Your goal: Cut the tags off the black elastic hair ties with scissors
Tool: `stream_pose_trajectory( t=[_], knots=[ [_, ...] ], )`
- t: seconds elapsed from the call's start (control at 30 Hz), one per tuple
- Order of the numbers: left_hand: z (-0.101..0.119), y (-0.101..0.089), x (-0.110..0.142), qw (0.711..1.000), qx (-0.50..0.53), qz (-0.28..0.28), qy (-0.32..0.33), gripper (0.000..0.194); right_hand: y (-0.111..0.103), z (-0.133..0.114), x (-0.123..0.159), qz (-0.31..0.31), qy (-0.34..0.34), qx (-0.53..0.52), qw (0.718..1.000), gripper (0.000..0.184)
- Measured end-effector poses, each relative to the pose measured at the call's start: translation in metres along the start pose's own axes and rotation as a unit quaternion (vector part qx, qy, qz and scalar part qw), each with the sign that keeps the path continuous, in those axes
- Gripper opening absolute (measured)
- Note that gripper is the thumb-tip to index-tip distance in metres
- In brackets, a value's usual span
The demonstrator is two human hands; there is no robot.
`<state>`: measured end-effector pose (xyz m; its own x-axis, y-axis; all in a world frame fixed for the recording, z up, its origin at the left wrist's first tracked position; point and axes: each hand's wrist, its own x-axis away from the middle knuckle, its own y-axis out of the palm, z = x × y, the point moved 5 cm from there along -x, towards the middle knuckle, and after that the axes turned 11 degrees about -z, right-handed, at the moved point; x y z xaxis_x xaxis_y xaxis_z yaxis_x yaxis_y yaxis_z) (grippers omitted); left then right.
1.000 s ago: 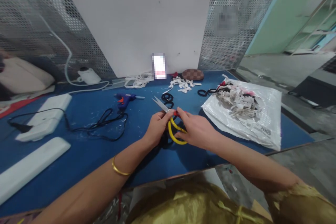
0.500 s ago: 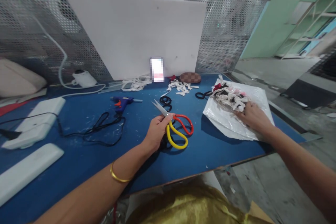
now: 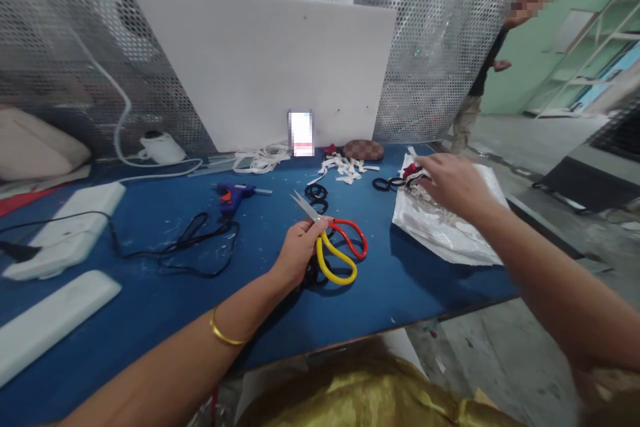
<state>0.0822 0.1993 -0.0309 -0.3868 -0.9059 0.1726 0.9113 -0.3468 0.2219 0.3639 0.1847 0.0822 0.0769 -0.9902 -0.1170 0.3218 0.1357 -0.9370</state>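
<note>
I have the left grip pinching the scissors near the pivot, blades slightly parted and aimed away from me, the red and yellow handles lying to the right of its fingers. Just beyond it sit black rings; farther off and to its left lies a blue glue gun on the blue counter. My right grip is over the pale scraps on the white bag, fingers bent and reaching left beside a red piece; I can't tell whether they're pinching anything. Left of that grip are more rings, the black pair, and beyond them a checkered case.
</note>
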Motion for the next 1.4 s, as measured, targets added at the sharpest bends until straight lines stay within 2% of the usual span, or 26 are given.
stream_pose_trajectory(
  t=[0.1,0.2,0.27,0.43,0.6,0.73,0.93,1.03,1.17,1.23,1.27,1.33,1.37,1.4],
  knots=[
    [0.001,0.001,0.001,1.000,0.014,-0.010,0.000,0.042,0.021,-0.029,-0.039,-0.079,-0.035,0.022,0.996,0.027],
    [0.001,0.001,0.002,0.999,0.038,-0.014,-0.003,0.038,0.046,-0.032,-0.062,-0.111,-0.031,0.030,0.993,0.023],
    [0.001,0.001,0.001,0.999,0.047,-0.014,-0.007,0.037,0.055,-0.027,-0.070,-0.116,-0.017,0.031,0.993,0.025],
    [0.000,0.002,0.001,0.999,0.045,-0.022,-0.016,0.036,0.064,-0.018,-0.080,-0.129,0.036,0.024,0.991,0.029],
    [0.000,0.001,0.000,0.999,0.042,-0.025,-0.008,0.037,0.077,-0.024,-0.090,-0.160,0.039,0.019,0.986,0.021],
    [-0.001,0.002,0.000,0.999,0.037,-0.029,-0.016,0.035,0.073,-0.027,-0.096,-0.134,0.055,0.006,0.989,0.033],
    [-0.001,0.002,0.000,0.998,0.046,-0.026,-0.018,0.034,0.075,-0.048,-0.100,-0.158,-0.008,-0.028,0.987,0.026],
    [-0.001,0.001,-0.001,0.997,0.067,-0.030,-0.016,0.034,0.066,-0.060,-0.104,-0.143,-0.012,-0.038,0.989,0.026],
    [0.001,-0.003,-0.003,0.996,0.085,-0.027,0.003,0.037,0.026,-0.086,-0.094,-0.089,-0.025,-0.068,0.993,0.034],
    [0.002,-0.006,-0.004,0.995,0.093,-0.015,0.019,0.038,0.004,-0.107,-0.073,-0.070,-0.064,-0.096,0.991,0.031],
    [0.003,-0.007,-0.005,0.995,0.097,-0.006,0.026,0.038,-0.004,-0.121,-0.059,-0.069,-0.106,-0.123,0.984,0.030],
    [0.004,-0.010,-0.005,0.994,0.103,0.014,0.040,0.038,-0.014,-0.150,-0.028,-0.074,-0.216,-0.227,0.947,0.041],
    [0.005,-0.010,-0.005,0.993,0.104,0.021,0.049,0.038,-0.016,-0.160,-0.015,-0.067,-0.228,-0.242,0.941,0.051],
    [0.005,-0.011,-0.005,0.993,0.103,0.026,0.058,0.037,-0.014,-0.167,-0.005,-0.057,-0.211,-0.250,0.943,0.058]
  ],
)
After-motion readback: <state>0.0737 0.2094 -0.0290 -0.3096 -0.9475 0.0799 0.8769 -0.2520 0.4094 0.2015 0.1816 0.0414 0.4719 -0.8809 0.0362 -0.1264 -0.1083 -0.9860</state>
